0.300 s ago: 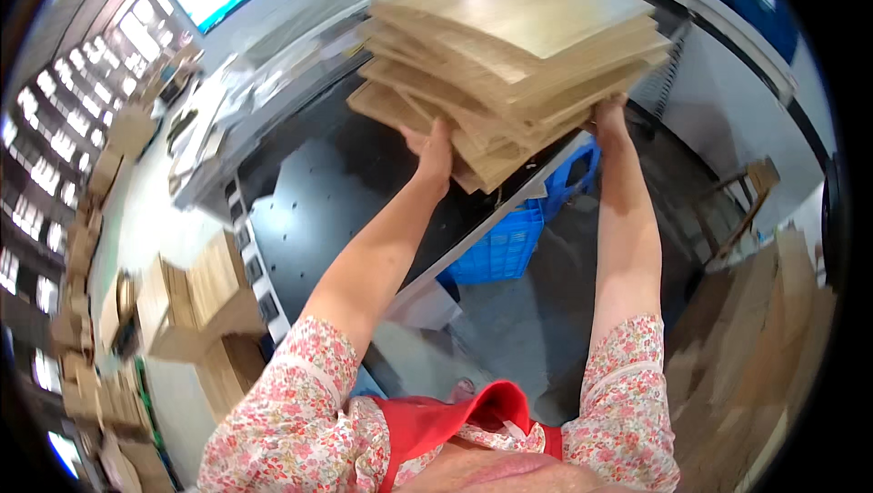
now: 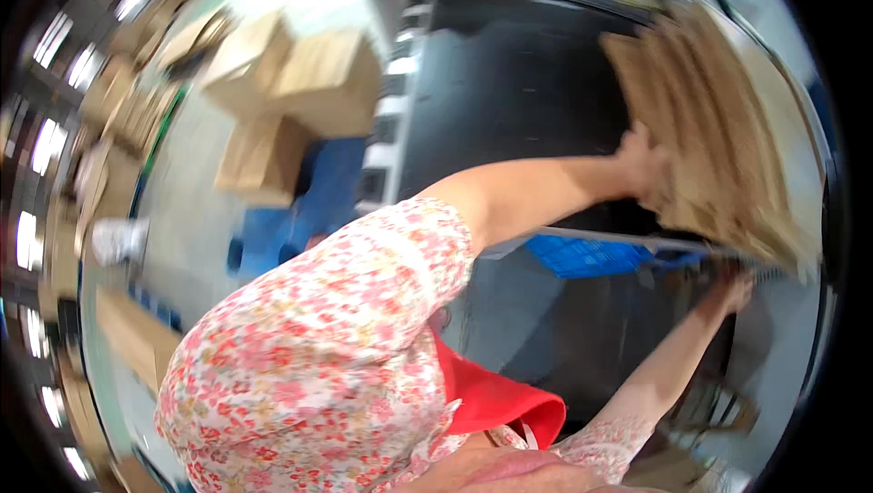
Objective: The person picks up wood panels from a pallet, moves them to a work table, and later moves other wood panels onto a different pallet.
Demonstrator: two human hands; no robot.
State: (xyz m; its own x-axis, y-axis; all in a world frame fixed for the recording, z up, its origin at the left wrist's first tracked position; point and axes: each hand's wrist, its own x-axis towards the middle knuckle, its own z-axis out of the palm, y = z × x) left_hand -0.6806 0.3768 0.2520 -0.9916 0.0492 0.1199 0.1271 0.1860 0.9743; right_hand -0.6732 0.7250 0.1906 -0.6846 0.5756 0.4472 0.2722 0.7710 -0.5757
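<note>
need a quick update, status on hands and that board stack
Left hand on stack of wooden boards. Right hand under its lower edge. Nothing blocking.

Pale grey floor (image 2: 186, 193) crowded with stacked cartons (image 2: 291, 84) — a blue crate (image 2: 591, 255) below a dark machine (image 2: 509, 93).

motion blur across the whole view
stack of wooden boards (image 2: 718, 129) smeared, far edge cut off; right hand (image 2: 732, 293) fingertips hidden beneath it.

Tan boards (image 2: 718, 129), pink floral sleeve (image 2: 327, 347)
</note>
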